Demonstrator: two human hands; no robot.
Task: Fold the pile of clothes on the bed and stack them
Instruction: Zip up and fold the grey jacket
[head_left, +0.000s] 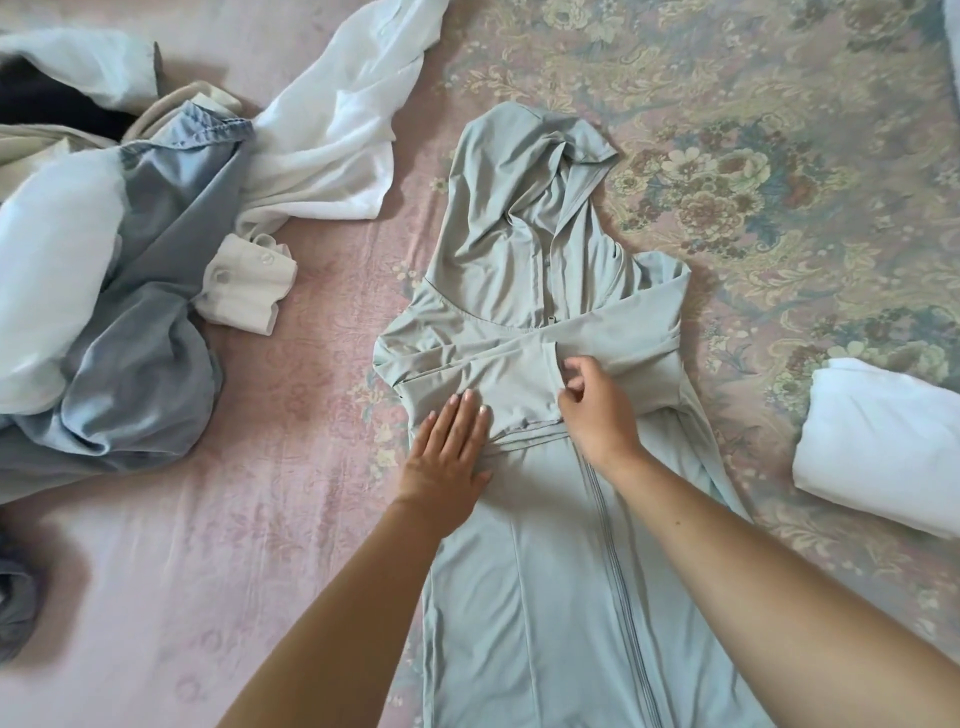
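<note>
One item (883, 441) looks folded so far, set white at the bed's (260, 519) right edge, while a pile (119, 270) is left untouched at the left. A hoodie (530, 571) is laid out mid-bed, sleeves crossed; it's pressed flat by the left hand (447, 457), fingers straight and together, and a sleeve is pinched by the right hand (597, 410). Barely started, probably.
</note>
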